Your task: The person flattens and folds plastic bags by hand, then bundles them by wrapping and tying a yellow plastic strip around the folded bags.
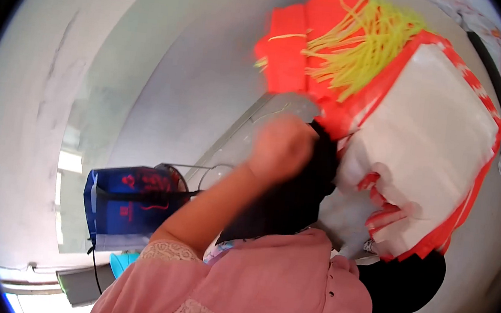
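Observation:
My left hand (284,148) is blurred, its fingers curled closed over my dark-trousered leg. Whatever it may hold is hidden. Just beyond it lies a stack of red fabric pieces (288,51), with a loose bundle of thin yellow strings (363,47) spread over them. To the right is a pile of red-edged white sheets (434,126), flat and slightly fanned; I cannot tell whether they are bags. Its lower left edge is crumpled, with red showing through. My right hand is not in view.
A dark blue bag (131,205) with red printing stands left of my forearm. Beneath it is a turquoise object (122,263), partly hidden. A pale wall (32,105) rises on the left. A black bar-shaped thing (491,71) lies at the upper right.

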The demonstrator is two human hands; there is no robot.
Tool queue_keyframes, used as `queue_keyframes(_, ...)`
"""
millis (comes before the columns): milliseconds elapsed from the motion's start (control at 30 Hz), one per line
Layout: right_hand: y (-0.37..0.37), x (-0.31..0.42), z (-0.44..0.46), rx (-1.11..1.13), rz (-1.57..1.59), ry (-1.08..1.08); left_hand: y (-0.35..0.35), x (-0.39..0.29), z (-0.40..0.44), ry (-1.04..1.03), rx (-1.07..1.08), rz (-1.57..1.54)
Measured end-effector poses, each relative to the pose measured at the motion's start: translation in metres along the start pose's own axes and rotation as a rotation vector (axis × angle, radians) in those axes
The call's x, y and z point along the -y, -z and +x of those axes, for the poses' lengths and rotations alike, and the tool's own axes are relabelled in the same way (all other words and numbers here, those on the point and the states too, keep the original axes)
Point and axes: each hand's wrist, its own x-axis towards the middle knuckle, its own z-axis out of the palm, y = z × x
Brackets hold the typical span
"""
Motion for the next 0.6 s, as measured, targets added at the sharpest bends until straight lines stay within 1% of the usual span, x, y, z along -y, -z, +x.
queue_keyframes(33, 0.0, 0.005, -0.001, 0.003, -0.008, 0.0, 0.009, 0.043, -0.008, 0.129, -0.125, 0.001)
queue_keyframes(100, -0.001, 0.011, -0.004, 0.002, -0.018, 0.004, 0.036, 0.106, -0.036, 0.501, 0.055, 0.094)
queue_keyframes(167, -0.003, 0.019, -0.006, 0.003, -0.024, 0.007, 0.04, 0.163, -0.09, 0.806, 0.551, 0.422)
queue_keyframes(233, -0.003, 0.028, -0.008, 0.007, -0.036, 0.016, 0.033, 0.194, -0.168, 0.865, 1.022, 0.471)
queue_keyframes(300, -0.004, 0.035, -0.009, 0.001, -0.045, 0.025, 0.021, 0.193, -0.242, 0.838, 1.364, 0.502)
queue_keyframes(333, -0.006, 0.039, -0.009, 0.0, -0.051, 0.03, 0.018, 0.181, -0.275, 0.876, 1.38, 0.501)
queue_keyframes(400, -0.005, 0.046, -0.01, 0.004, -0.073, 0.042, 0.019, 0.142, -0.303, 0.831, 1.554, 0.486)
queue_keyframes(467, -0.005, 0.054, -0.011, 0.009, -0.086, 0.049, 0.015, 0.117, -0.345, 0.449, 1.738, 0.565)
queue_keyframes(500, -0.004, 0.059, -0.01, 0.002, -0.09, 0.055, 0.003, 0.118, -0.39, 0.437, 1.726, 0.6)
queue_keyframes(533, -0.004, 0.066, -0.01, 0.0, -0.096, 0.062, -0.007, 0.132, -0.451, 0.296, 1.716, 0.603)
queue_keyframes(567, -0.003, 0.069, -0.012, -0.002, -0.104, 0.067, -0.007, 0.135, -0.483, 0.154, 1.695, 0.612)
queue_keyframes(600, -0.003, 0.075, -0.01, -0.003, -0.103, 0.077, -0.017, 0.132, -0.511, 0.318, 1.774, 0.615)
